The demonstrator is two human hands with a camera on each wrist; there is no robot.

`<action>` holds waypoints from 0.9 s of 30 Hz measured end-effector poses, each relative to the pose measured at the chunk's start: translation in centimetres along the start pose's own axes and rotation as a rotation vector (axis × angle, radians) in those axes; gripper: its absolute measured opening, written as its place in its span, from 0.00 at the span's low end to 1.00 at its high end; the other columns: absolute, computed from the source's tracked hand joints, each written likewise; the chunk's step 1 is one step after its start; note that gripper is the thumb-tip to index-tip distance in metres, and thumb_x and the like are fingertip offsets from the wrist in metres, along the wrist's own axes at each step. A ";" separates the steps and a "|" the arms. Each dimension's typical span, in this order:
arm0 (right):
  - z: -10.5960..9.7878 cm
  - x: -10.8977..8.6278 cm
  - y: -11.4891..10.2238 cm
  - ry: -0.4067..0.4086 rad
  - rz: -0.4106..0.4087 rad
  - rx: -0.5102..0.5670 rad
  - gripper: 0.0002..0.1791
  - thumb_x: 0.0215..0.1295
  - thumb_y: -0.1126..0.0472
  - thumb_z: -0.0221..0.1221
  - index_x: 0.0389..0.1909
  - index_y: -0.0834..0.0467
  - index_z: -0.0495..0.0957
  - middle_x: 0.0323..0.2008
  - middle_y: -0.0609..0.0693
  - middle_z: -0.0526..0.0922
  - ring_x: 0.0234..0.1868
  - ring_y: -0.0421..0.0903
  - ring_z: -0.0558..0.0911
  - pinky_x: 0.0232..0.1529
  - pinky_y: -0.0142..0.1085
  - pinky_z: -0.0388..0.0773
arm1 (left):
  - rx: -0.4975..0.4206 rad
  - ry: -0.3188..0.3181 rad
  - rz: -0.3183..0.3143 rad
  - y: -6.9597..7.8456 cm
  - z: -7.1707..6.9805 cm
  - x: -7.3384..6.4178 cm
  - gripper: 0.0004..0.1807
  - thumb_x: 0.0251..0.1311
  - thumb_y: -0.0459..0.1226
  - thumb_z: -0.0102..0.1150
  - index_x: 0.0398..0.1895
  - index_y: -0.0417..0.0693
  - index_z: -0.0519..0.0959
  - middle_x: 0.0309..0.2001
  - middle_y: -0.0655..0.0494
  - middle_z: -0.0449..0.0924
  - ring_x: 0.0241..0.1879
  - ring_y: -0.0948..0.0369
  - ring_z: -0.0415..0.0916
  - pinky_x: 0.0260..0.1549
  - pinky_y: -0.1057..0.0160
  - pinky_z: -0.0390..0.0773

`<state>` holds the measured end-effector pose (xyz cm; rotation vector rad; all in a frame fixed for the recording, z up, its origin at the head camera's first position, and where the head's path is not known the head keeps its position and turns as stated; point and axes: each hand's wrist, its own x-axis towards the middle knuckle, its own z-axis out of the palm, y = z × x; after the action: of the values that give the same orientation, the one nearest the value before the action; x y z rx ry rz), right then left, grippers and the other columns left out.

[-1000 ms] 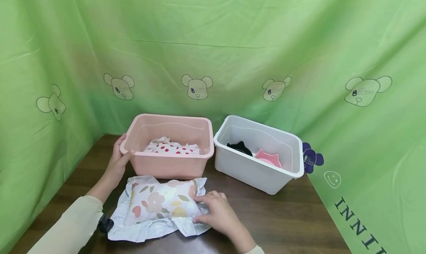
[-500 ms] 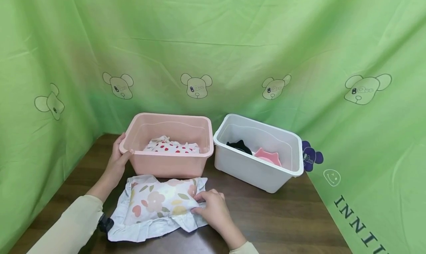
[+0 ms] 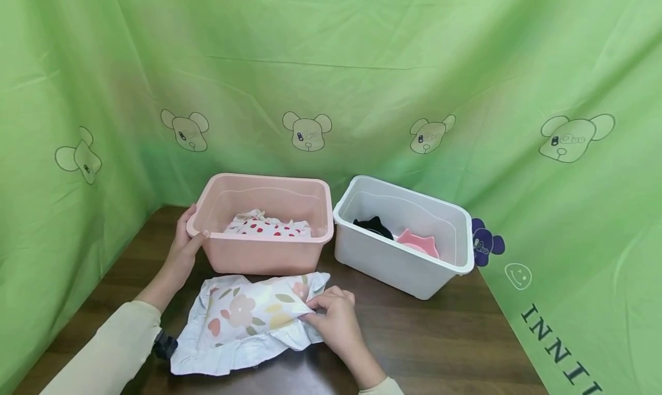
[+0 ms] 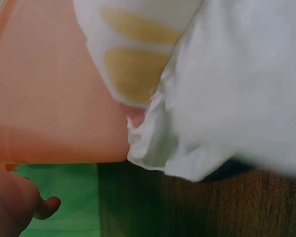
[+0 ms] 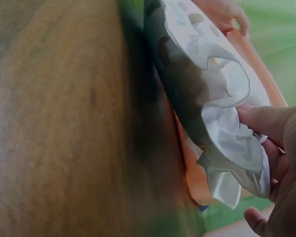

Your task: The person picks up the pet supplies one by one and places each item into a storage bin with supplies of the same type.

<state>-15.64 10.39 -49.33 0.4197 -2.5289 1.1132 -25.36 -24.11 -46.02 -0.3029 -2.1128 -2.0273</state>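
A small white pillow (image 3: 243,309) with a pastel flower print and a ruffled border lies tilted in front of the pink bin (image 3: 258,257). My right hand (image 3: 338,323) pinches its right edge between thumb and fingers, and that end is raised. In the right wrist view, the thumb (image 5: 266,121) presses on the ruffle. At the bin's left front corner, my left hand (image 3: 181,248) grips the rim, thumb in front and fingers along the side. Inside the bin sits a white ruffled fabric piece with red spots (image 3: 269,228).
To the right of the pink bin stands an angled white bin (image 3: 388,268). It contains a black piece (image 3: 376,227) and a pink piece (image 3: 418,243), both with pointed edges. Green printed curtain (image 3: 362,84) surrounds the brown wooden table (image 3: 429,343) at the back and sides.
My right hand has tightened its fingers on the pillow's right edge and raised that end, tilting the pillow. My left hand has stayed on the pink bin's corner.
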 end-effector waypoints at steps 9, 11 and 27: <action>-2.1 -0.3 -0.4 0.058 0.034 0.071 0.12 0.38 0.65 0.81 0.22 0.49 0.90 0.23 0.35 0.78 0.35 0.33 0.75 0.59 0.44 0.58 | -0.005 -0.002 0.005 0.1 0.2 0.2 0.37 0.77 0.32 0.45 0.82 0.45 0.40 0.80 0.41 0.44 0.76 0.48 0.49 0.64 0.81 0.56; -2.5 -0.3 -0.4 0.067 0.050 0.099 0.12 0.38 0.66 0.81 0.22 0.48 0.90 0.24 0.34 0.78 0.35 0.34 0.75 0.60 0.43 0.57 | -0.005 0.002 0.007 0.2 0.2 0.2 0.37 0.77 0.32 0.45 0.82 0.45 0.41 0.80 0.41 0.44 0.76 0.48 0.49 0.64 0.80 0.56; -6.3 -0.3 -1.7 0.143 0.036 0.267 0.18 0.40 0.69 0.80 0.24 0.42 0.89 0.28 0.37 0.79 0.41 0.41 0.75 0.58 0.37 0.58 | 0.010 0.018 0.004 0.1 0.1 0.0 0.37 0.77 0.32 0.45 0.82 0.44 0.40 0.80 0.39 0.44 0.75 0.48 0.50 0.62 0.82 0.56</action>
<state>-13.53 14.02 -44.38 0.3486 -2.2810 1.4484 -25.33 -24.02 -45.90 -0.2860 -2.1086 -2.0091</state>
